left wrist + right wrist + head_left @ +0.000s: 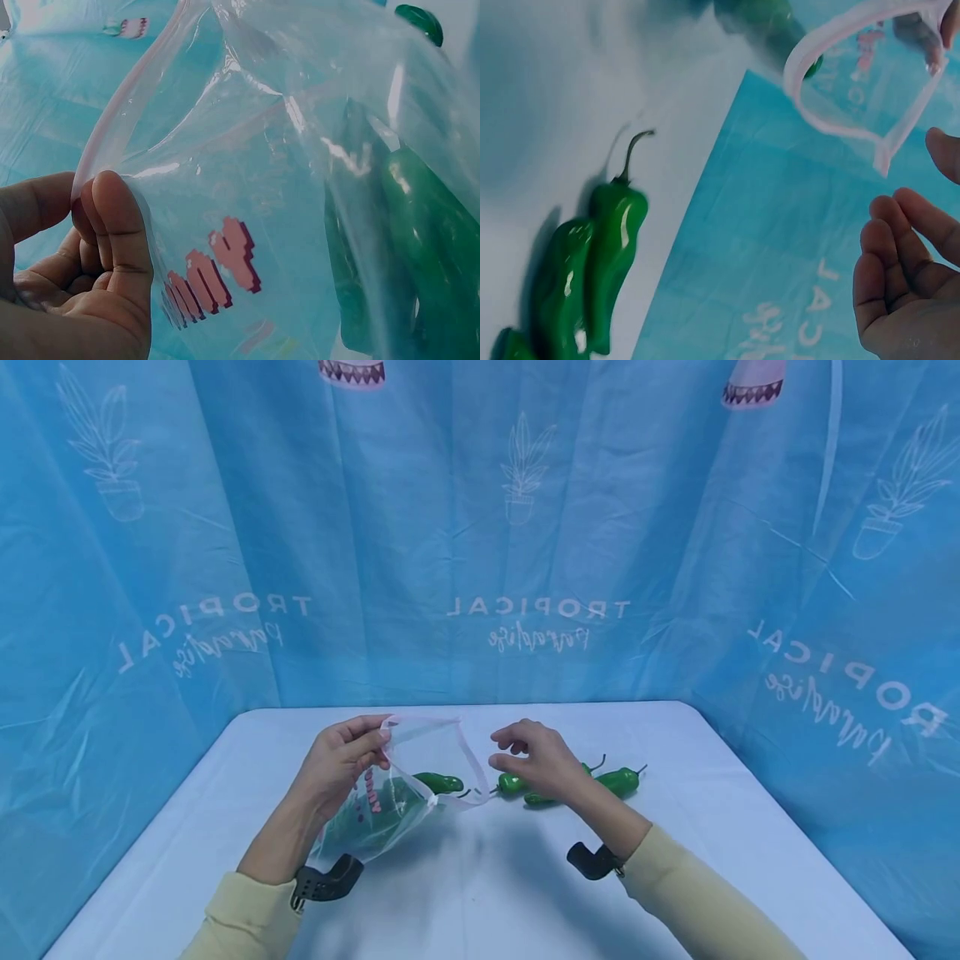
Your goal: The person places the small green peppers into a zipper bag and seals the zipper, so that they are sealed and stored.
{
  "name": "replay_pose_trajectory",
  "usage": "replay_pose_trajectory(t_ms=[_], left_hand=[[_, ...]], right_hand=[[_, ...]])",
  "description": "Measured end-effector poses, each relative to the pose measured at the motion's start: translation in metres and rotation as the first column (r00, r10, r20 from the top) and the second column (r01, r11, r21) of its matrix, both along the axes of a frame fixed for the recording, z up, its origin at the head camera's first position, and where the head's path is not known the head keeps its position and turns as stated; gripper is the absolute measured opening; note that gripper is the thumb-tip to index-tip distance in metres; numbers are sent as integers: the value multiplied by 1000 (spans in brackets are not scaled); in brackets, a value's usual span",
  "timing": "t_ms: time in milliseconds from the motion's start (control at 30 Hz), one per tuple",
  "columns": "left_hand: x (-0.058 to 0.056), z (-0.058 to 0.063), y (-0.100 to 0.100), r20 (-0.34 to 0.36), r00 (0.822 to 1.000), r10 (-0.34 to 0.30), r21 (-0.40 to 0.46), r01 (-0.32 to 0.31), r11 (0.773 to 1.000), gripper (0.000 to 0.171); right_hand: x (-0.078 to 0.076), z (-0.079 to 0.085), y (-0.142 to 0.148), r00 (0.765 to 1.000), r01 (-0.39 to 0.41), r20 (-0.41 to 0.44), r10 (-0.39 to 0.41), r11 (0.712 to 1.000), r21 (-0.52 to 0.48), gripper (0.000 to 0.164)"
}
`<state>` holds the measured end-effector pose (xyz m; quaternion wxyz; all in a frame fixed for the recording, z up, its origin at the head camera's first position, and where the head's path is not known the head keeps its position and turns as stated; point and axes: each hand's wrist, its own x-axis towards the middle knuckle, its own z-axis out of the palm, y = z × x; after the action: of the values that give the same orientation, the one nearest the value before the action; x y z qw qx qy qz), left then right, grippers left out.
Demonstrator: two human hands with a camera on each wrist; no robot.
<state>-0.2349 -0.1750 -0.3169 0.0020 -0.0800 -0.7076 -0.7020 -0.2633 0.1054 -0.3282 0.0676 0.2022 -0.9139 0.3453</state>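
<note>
Left hand [341,760] pinches clear plastic bag [386,810]; right hand [542,762], thumb and fingers apart, nearer loose green peppers [618,783] below-right, axes roughly left-right.

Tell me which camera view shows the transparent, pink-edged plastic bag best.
The head view, because the bag shows nearly whole. The left wrist view shows its pink lettering larger, but crops the bag; the right wrist view, mainly its open mouth.

Free space separates the right fingers [870,289] from the gaping bag [372,790], loose peppers [619,782] below.
</note>
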Motion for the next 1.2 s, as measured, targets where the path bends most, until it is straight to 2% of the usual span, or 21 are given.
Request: replay_pose_trajectory(t_ms=[267,633,900,1200], left_hand=[[0,1,-1,-1,1000,4,4,-4,1000,42],[0,1,-1,1,1000,3,31,-3,1000,41],[0,-1,-1,-3,1000,-2,38,2,999,41],[0,-1,0,-5,1000,-3,47,3,999,38]], right_hand=[[-5,-9,35,995,66,76,-64,998,-12,34],[-15,-28,88,991,96,90,-94,995,-12,38],[-28,-49,126,976,156,156,-154,988,-4,42],[-39,-62,152,959,187,216,-185,982,13,50]])
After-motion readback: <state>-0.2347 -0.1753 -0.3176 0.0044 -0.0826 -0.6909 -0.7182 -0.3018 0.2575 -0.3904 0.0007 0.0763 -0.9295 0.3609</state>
